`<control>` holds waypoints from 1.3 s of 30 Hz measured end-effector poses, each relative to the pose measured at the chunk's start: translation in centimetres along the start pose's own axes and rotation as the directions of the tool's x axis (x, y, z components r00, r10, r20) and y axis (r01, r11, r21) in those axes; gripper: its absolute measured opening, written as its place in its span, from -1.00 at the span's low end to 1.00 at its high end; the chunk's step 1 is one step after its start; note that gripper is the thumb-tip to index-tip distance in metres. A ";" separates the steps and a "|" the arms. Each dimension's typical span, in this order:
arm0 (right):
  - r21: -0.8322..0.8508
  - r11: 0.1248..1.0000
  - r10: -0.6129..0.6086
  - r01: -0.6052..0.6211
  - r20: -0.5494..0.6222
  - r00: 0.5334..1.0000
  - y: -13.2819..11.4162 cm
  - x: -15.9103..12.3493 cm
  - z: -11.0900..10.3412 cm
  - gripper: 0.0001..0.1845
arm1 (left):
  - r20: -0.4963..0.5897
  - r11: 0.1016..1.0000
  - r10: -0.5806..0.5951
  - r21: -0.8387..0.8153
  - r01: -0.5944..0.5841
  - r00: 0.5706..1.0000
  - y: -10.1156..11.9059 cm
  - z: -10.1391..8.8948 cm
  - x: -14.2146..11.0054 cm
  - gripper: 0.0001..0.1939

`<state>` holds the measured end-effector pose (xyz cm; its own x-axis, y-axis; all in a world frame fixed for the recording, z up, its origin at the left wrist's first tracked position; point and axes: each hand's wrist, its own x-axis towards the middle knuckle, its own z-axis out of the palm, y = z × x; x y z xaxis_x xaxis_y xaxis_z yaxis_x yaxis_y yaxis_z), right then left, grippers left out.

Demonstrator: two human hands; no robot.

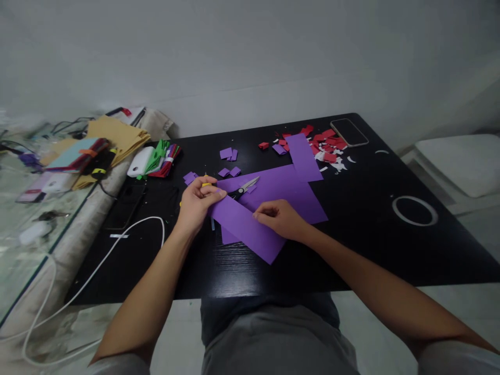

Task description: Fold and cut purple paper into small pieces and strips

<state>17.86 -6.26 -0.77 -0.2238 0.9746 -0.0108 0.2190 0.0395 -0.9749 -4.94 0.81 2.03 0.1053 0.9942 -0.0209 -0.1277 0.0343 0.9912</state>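
Note:
A long purple paper strip slants across the middle of the table. My left hand pinches its upper left end between thumb and fingers. Closed in a pinch, my right hand is on the strip's upper edge near its middle. Beneath lies a larger purple sheet. Scissors rest on that sheet, blades partly open and pointing right; their handles are hidden behind my left hand, where bits of yellow show. A second purple strip overlaps the sheet's upper right corner.
Small purple pieces lie behind my left hand. Red and white scraps surround a phone at the back right. A tape ring sits right. Colourful folded bundles, a dark phone and a white cable are left.

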 end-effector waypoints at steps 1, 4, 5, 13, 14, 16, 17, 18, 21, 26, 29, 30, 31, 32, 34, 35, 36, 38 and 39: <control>0.000 1.000 -0.001 0.001 -0.002 1.000 0.0 0.0 -0.1 -0.78 | -0.034 1.000 0.004 -0.013 -0.004 0.999 0.1 -0.3 0.3 -0.50; 0.006 1.000 0.003 -0.003 -0.016 1.000 0.1 0.2 -0.4 -0.77 | -0.132 0.999 0.001 -0.044 -0.007 0.991 0.4 -0.9 0.9 -0.50; 0.008 1.000 0.009 -0.008 -0.020 1.000 0.1 0.2 -0.5 -0.76 | -0.160 0.999 0.001 -0.054 -0.010 0.987 0.5 -1.0 1.0 -0.51; 0.174 0.981 0.095 -0.083 -0.064 0.993 0.1 1.1 -1.8 -0.79 | -0.340 0.995 0.038 -0.074 -0.067 0.940 0.5 -2.2 2.2 -0.50; 0.209 0.974 0.105 -0.089 -0.065 0.992 0.1 1.2 -2.0 -0.80 | -0.354 0.995 0.034 -0.075 -0.065 0.935 0.5 -2.4 2.3 -0.49; 0.243 0.967 0.105 -0.079 -0.096 0.990 0.0 1.2 -2.4 -0.81 | -0.370 0.995 0.023 -0.079 -0.056 0.929 0.5 -2.5 2.4 -0.48; 0.248 0.966 0.104 -0.069 -0.129 0.986 0.0 1.2 -2.6 -0.81 | -0.369 0.996 0.018 -0.078 -0.050 0.929 0.5 -2.6 2.4 -0.49; 0.252 0.966 0.107 -0.060 -0.175 0.979 -0.1 1.2 -2.7 -0.80 | -0.360 0.996 0.011 -0.075 -0.041 0.933 0.5 -2.5 2.4 -0.50; 0.254 0.967 0.108 -0.020 -0.334 0.936 -0.1 1.2 -3.0 -0.76 | -0.262 0.998 -0.029 -0.066 0.012 0.965 0.4 -2.1 2.0 -0.52; 0.212 0.977 0.033 0.020 -0.243 0.970 -0.4 1.0 -2.3 -0.80 | 0.057 0.998 -0.069 0.007 0.068 0.996 -0.3 -0.4 0.3 -0.54; 0.252 0.968 0.027 -0.009 -0.069 0.997 -0.4 0.6 -1.0 -0.76 | 0.177 0.994 -0.075 0.092 0.059 0.981 -1.0 1.2 -1.2 -0.57; 0.239 0.971 0.023 -0.012 -0.043 0.999 -0.3 0.5 -0.6 -0.77 | 0.205 0.993 -0.073 0.109 0.051 0.976 -1.2 1.7 -1.6 -0.58; 0.221 0.975 0.018 -0.011 -0.032 0.999 -0.2 0.4 -0.3 -0.78 | 0.224 0.992 -0.063 0.123 0.036 0.972 -1.4 2.1 -2.0 -0.59; 0.203 0.979 0.016 -0.011 -0.025 1.000 -0.1 0.3 0.0 -0.80 | 0.235 0.992 -0.048 0.125 0.019 0.971 -1.5 2.5 -2.3 -0.59; 0.172 0.985 0.019 -0.015 -0.018 1.000 0.1 0.2 0.2 -0.83 | 0.251 0.992 -0.029 0.125 -0.002 0.968 -1.7 3.1 -2.7 -0.61; 0.163 0.986 0.023 -0.020 -0.014 1.000 0.3 0.2 0.3 -0.85 | 0.251 0.992 -0.026 0.124 -0.006 0.968 -1.8 3.2 -2.8 -0.61; 0.154 0.988 0.027 -0.025 -0.010 1.000 0.3 0.2 0.3 -0.87 | 0.249 0.992 -0.025 0.123 -0.006 0.968 -1.9 3.2 -2.8 -0.61; 0.138 0.990 0.032 -0.031 -0.001 0.999 0.5 0.3 0.3 -0.89 | 0.235 0.993 -0.022 0.119 -0.006 0.972 -1.9 3.1 -2.8 -0.61; 0.132 0.991 0.033 -0.033 0.002 0.999 0.5 0.3 0.3 -0.89 | 0.225 0.993 -0.019 0.114 -0.007 0.974 -1.9 3.0 -2.7 -0.61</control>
<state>17.62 -5.98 -1.30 -0.2185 0.9749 -0.0437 0.0989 -0.0225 -0.9948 -2.06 -2.23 0.63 0.3270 0.9450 -0.0095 -0.0149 0.0152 0.9998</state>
